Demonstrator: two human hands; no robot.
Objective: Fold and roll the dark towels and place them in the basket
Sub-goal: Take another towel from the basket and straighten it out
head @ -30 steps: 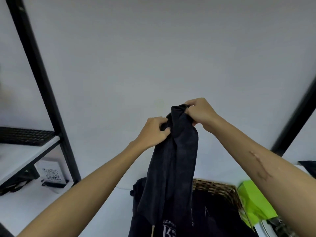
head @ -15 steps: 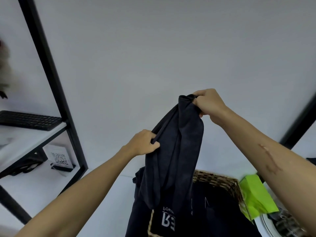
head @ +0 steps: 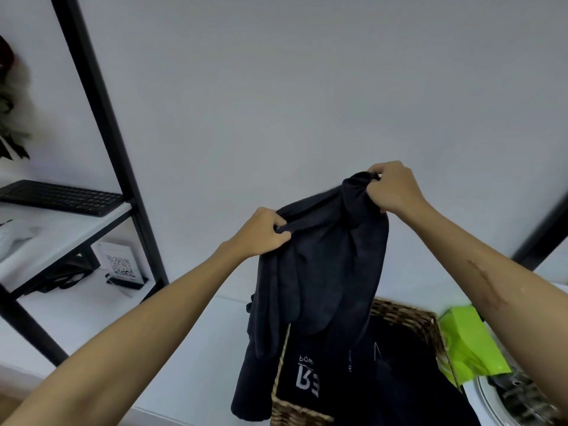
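white table, black shelf frame, pale wall

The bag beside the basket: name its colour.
Bright lime green. The bag sits right of the wicker basket, clearest in the head view.

Pretty even, soft light on the white wall with barely any shadows, wide-angle bending the black shelf post, and the far left plant blurry.
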